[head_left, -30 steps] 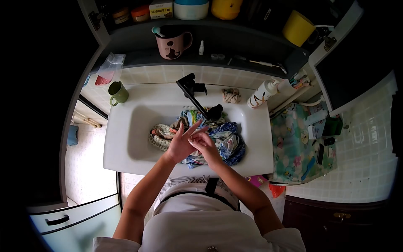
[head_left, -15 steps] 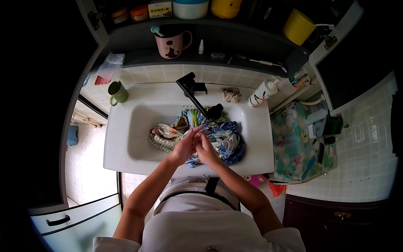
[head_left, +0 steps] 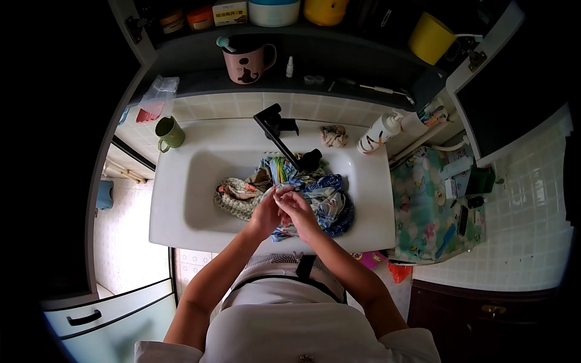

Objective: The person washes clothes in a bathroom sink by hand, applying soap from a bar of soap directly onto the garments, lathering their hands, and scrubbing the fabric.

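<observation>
My left hand [head_left: 264,215] and my right hand [head_left: 296,210] meet over the front part of the white sink [head_left: 200,199]. Their fingers are curled and pressed against each other, and I see no object between them. Beneath the hands lies a heap of patterned cloth [head_left: 330,206], mostly blue and white. A beige, knitted-looking piece [head_left: 232,206] forms its left side. The black faucet [head_left: 278,144] reaches over the heap, its head just beyond my fingertips. Parts of both palms and some fingers are hidden where the hands overlap.
A green mug [head_left: 170,133] stands at the sink's back left corner. A scrunchie [head_left: 333,137] and a white pump bottle [head_left: 380,133] are at the back right. Above, the dark shelf [head_left: 200,83] bears a pink mug [head_left: 247,65]. A patterned cover [head_left: 423,212] with small items lies right.
My hands have come closer together. The left fingers, spread one second ago, are now curled in against the right hand. The cloth and faucet look unchanged.
</observation>
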`<state>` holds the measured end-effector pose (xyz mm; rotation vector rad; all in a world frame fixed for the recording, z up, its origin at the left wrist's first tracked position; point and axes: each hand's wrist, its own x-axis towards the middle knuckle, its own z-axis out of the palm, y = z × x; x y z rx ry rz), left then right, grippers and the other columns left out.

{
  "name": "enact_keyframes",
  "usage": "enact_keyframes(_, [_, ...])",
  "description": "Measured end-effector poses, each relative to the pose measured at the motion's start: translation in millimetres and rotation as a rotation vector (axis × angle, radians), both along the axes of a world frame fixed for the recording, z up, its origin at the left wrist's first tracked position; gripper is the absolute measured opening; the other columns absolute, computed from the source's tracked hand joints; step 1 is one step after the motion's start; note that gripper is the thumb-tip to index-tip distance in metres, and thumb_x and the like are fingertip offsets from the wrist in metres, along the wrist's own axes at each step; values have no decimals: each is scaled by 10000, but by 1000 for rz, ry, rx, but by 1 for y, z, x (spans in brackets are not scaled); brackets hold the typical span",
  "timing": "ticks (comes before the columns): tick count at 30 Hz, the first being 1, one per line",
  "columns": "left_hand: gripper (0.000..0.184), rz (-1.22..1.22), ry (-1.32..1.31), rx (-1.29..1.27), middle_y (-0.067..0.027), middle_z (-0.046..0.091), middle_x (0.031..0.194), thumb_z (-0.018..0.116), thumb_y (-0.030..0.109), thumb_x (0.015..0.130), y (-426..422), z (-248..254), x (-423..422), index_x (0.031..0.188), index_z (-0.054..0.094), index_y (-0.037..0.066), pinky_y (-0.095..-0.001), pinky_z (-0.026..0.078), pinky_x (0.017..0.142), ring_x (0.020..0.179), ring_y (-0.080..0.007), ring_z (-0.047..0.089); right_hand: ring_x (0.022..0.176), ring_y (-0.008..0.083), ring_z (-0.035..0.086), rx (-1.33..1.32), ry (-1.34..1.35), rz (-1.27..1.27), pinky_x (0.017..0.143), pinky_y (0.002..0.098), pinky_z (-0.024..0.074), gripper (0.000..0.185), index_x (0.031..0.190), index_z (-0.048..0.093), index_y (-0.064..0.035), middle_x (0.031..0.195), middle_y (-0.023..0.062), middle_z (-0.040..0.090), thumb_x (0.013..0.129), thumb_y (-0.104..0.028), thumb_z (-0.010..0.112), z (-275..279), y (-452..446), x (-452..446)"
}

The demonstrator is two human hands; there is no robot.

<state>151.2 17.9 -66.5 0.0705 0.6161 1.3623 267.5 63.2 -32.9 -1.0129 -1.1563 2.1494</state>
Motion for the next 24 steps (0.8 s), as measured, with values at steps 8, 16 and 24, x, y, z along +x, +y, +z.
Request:
enact_keyframes(8, [515, 1, -105, 43, -114, 628, 1177, 330, 486, 1006, 1, -11, -3, 1308, 497, 105, -277, 483, 528, 864, -200, 641, 529, 74, 532, 104, 29, 121, 472, 221, 418, 137, 949, 600, -31, 698, 18, 600, 931, -165, 621, -6, 1, -1])
enact_keyframes(16, [561, 25, -337, 122, -157, 493, 1388, 292, 450, 1011, -4, -2, -3, 1399, 416, 64, -427, 366, 1072, 1278, -311, 467, 635, 99, 594, 357, -158, 284, 550, 231, 458, 146, 1031, 604, 21, 772, 50, 640, 921, -73, 588, -13, 3, 2])
enact_keyframes(24, [621, 84, -387, 147, -170, 469, 1409, 245, 471, 1011, 2, 10, 4, 1399, 394, 9, -436, 275, 1133, 1331, -322, 399, 792, 229, 687, 856, -293, 153, 657, 321, 515, 193, 1067, 566, -16, 863, 121, 679, 882, -46, 609, -10, 4, 5])
